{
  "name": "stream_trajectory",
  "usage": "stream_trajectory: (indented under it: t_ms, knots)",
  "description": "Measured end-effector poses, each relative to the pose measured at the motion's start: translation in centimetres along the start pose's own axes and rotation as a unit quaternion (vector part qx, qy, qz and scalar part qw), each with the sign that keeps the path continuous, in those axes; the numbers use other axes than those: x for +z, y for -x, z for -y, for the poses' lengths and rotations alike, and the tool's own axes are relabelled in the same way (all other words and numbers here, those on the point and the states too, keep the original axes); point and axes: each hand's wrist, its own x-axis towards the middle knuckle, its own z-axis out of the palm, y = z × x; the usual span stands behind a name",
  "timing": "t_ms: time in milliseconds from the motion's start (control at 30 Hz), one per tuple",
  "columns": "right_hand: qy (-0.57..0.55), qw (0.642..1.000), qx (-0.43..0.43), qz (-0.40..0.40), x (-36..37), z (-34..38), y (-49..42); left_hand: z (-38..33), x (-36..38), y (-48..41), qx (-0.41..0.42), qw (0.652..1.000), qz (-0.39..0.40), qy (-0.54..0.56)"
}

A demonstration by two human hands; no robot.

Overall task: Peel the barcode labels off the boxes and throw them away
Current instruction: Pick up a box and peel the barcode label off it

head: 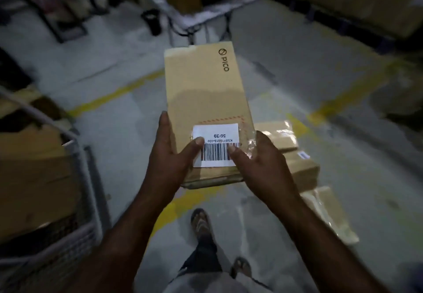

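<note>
Floor [297,64] grey concrete | yellow lines [114,96] | left hand [169,155], right hand [263,162] grip box [206,86]

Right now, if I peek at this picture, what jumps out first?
A tan box marked PICO, held up in the middle by the left hand and right hand. On its near end is a white label with a barcode, both thumbs resting on it. Yellow lines cross the floor below.
</note>
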Motion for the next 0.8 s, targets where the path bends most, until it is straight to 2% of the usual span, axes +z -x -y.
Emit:
stream_trajectory:
  t_ms: [133, 300, 600, 700, 800]
  knots:
    - [-0.004, 0.989, -0.08, 0.124, 5.8, 6.7, 2.2, -2.0, -9.5, 4.6, 0.008, 0.988, -0.154, -0.006]
    - [-0.011, 0.955, -0.141, 0.262, 13.9, 13.3, 7.1, -2.9, -19.7, 11.4, 0.016, 0.952, -0.306, -0.006]
    - [0.034, 0.872, -0.277, 0.401, 27.3, 22.6, 17.2, -3.3, -34.9, 23.0, -0.015, 0.877, -0.481, 0.003]
    - [0.047, 0.847, -0.321, 0.422, 30.2, 24.6, 20.3, -2.8, -37.4, 26.7, -0.034, 0.86, -0.509, 0.018]
    - [0.057, 0.814, -0.35, 0.461, 32.7, 26.0, 23.2, -2.1, -38.3, 29.8, -0.047, 0.819, -0.571, 0.03]
